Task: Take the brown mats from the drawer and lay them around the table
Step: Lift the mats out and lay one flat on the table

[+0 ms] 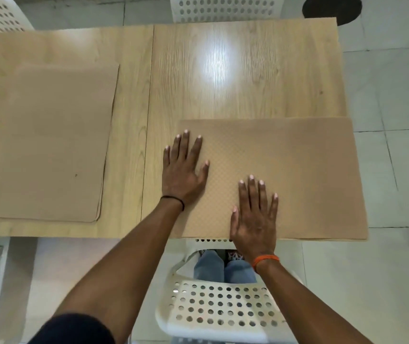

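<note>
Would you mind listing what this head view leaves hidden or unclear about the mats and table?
- Left mats: how many are stacked; only edges show, blurred.
- Right mat: parts hidden under the left hand and right hand.
- Table: left end cut off by the frame.
- Drawer: out of frame.

I see a light wood-grain worktop (223, 78) made of two panels meeting at a seam. A stack of brown mats (52, 142) lies on the left panel. One textured brown mat (310, 175) lies flat at the right panel's near edge, overhanging its right side.
</note>
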